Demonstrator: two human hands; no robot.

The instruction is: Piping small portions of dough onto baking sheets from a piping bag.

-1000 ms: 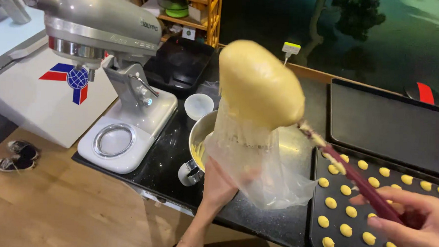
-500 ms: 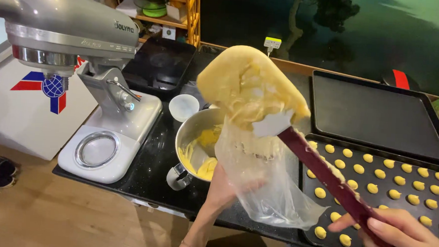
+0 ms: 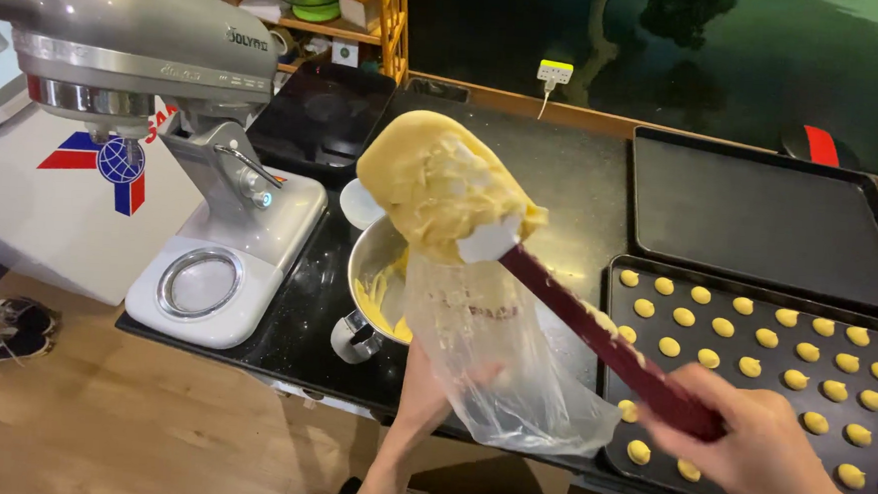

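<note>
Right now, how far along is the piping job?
Done: one black baking tray already carries rows of yellow dough dots. In hand: the left hand holds a clear plastic piping bag; the right hand spatulas in dough. Left: the second black tray has none.

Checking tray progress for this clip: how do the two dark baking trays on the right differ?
The near tray carries rows of small yellow dough dots; the far tray is bare. The near tray is partly covered by the right hand and the clear piping bag; the far tray is unobstructed. Both are dark, rectangular and rimmed.
</note>
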